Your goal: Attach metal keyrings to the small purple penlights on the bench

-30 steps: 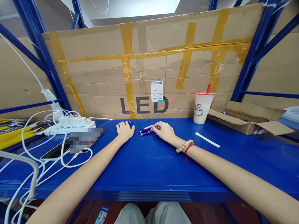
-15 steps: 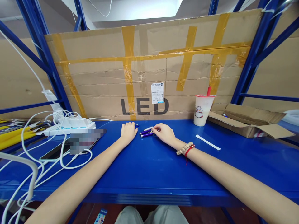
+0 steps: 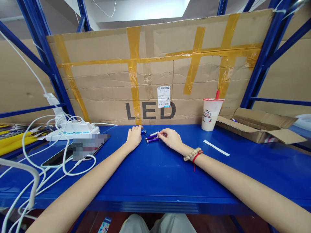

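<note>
A few small purple and silver pen-like tubes (image 3: 152, 138) lie together on the blue shelf (image 3: 155, 174), close to the cardboard back wall. My right hand (image 3: 171, 138) rests beside them with its fingers curled and their tips touching the tubes' right ends. My left hand (image 3: 134, 136) lies palm down just left of the tubes, fingers together, the tips reaching a small blue piece (image 3: 143, 132) near the wall. I cannot see whether either hand really grips anything.
A taped cardboard sheet marked LED (image 3: 150, 110) stands behind. A drink cup with a red straw (image 3: 211, 114) and an open cardboard box (image 3: 259, 126) sit right. A white paper strip (image 3: 216, 148) lies nearby. Power strip with white cables (image 3: 73, 129), a phone (image 3: 59, 157) left.
My left hand has slid forward and right toward the tubes, and a small blue piece now shows at its fingertips. My right hand has barely moved. The camera tilted slightly.
</note>
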Available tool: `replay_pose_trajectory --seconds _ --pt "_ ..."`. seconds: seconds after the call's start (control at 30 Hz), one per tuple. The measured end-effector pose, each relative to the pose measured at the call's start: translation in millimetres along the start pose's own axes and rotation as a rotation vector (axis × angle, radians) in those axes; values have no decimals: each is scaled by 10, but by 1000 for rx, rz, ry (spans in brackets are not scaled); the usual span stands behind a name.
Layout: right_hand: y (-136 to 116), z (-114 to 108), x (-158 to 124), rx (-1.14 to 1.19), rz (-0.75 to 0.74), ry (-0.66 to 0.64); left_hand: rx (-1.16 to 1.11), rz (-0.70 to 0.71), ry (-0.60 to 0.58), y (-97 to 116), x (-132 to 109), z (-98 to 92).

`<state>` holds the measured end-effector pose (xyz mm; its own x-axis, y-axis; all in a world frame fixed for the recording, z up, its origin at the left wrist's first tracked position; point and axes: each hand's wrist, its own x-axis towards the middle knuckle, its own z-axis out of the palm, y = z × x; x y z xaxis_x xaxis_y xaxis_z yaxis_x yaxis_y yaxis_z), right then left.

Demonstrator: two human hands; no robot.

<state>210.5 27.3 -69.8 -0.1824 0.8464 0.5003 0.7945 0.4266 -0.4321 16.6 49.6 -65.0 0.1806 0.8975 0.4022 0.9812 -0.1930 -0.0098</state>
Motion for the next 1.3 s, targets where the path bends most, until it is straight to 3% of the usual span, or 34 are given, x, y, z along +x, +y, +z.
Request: replay_pose_trajectory --seconds 0.17,0.4,0.67,0.97,1.3 --pt "-8 -2 -3 -14 2 -1 55 23 0 12 12 12" --pt "-20 -11 2 -7 6 -4 41 -48 -31 -3 21 35" --pt "-8 7 2 -14 -10 0 -40 -52 25 37 14 -11" --pt "-16 -5 -2 42 -43 -1 -4 249 143 126 -19 -87" --pt "-23 23 -1 121 -236 29 102 593 216 198 -82 -132"
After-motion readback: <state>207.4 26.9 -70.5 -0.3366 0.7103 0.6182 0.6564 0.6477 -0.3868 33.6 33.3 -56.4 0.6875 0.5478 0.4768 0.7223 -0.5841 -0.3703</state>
